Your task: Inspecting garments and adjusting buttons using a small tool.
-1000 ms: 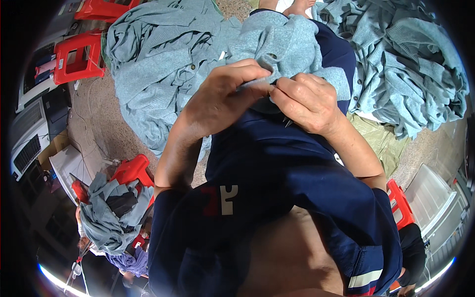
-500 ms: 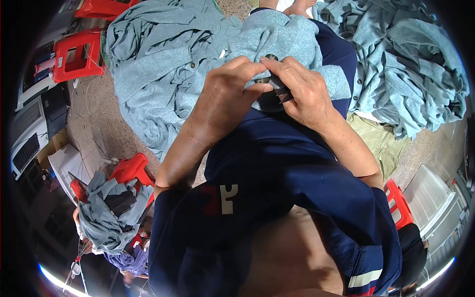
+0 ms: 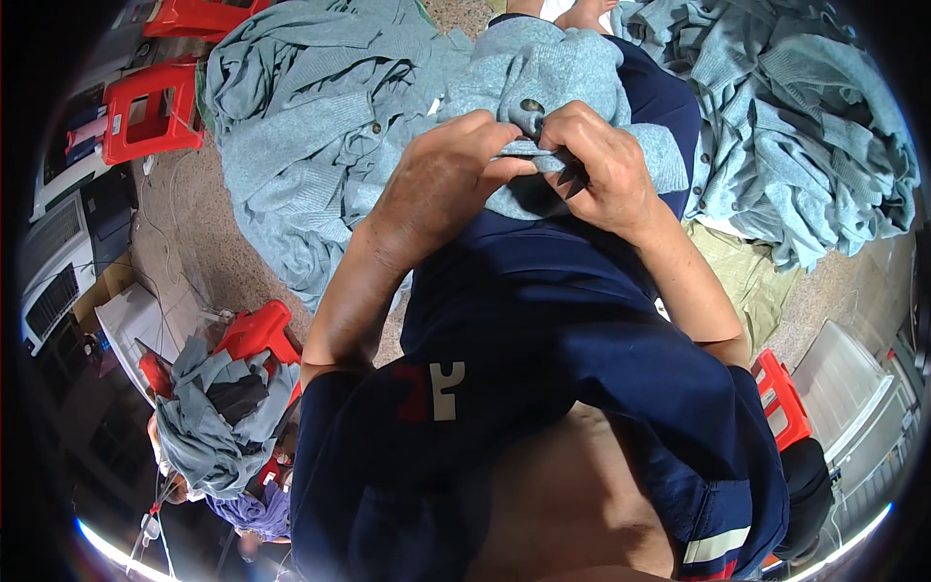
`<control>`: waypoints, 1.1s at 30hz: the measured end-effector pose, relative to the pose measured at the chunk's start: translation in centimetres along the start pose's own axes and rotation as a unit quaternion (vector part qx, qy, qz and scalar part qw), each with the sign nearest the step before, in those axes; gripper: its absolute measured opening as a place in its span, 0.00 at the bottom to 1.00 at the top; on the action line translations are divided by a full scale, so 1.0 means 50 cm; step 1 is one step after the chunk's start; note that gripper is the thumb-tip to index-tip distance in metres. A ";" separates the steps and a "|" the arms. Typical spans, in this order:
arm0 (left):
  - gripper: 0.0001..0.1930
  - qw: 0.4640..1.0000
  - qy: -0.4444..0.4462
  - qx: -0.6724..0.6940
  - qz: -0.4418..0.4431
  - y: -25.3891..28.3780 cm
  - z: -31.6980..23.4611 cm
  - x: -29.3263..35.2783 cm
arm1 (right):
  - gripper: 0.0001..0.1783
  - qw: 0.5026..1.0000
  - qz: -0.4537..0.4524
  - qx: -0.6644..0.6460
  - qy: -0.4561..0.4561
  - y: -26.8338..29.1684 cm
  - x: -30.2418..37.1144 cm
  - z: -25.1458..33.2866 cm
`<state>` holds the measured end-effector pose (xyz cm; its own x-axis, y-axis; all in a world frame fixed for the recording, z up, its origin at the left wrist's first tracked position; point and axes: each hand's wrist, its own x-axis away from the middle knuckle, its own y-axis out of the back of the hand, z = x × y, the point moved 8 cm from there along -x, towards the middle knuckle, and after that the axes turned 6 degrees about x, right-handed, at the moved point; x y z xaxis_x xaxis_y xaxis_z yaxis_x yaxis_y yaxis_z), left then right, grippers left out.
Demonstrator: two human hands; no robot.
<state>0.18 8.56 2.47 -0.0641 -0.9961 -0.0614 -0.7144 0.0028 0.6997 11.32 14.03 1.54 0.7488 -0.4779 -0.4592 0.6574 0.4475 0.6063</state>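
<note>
A blue-grey knitted cardigan [image 3: 558,73] lies bunched over my lap, with a dark round button [image 3: 531,106] on its band. My left hand [image 3: 451,160] pinches the folded edge of that band between thumb and fingers. Close beside it, my right hand [image 3: 601,165] is closed on the same edge, its fingertips almost meeting the left ones. Tucked in the right palm is a small dark pointed tool [image 3: 574,179], shaped like thread snips, mostly covered by the fingers. A light strip of the knit edge stretches between both hands.
More blue-grey cardigans are heaped on the left [image 3: 301,126] and on the right [image 3: 795,116]. A red plastic stool [image 3: 114,121] stands at far left. Another red stool [image 3: 260,330] at lower left bears grey garments. A clear plastic bin [image 3: 839,378] is at right.
The band edge has been turned up between my fingers, and its light strip now shows. My right hand has shifted slightly, uncovering the button above; the dark tool shows less.
</note>
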 end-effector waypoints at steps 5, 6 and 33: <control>0.13 0.996 -0.035 -0.083 -0.008 -0.014 0.002 0.011 | 0.15 0.995 -0.025 -0.058 -0.076 0.004 0.008 -0.019; 0.12 0.994 -0.050 -0.088 -0.031 -0.011 -0.002 0.012 | 0.15 0.995 -0.026 -0.057 -0.077 0.004 0.010 -0.016; 0.04 0.788 0.172 0.591 -0.012 0.040 0.045 0.046 | 0.20 0.984 -0.035 -0.012 -0.173 0.140 0.098 -0.057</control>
<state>-2.95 6.47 2.12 0.0061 -0.9618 0.2737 -0.8756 -0.1373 -0.4630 19.82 17.00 1.67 0.6302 -0.7355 -0.2486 0.7116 0.4192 0.5638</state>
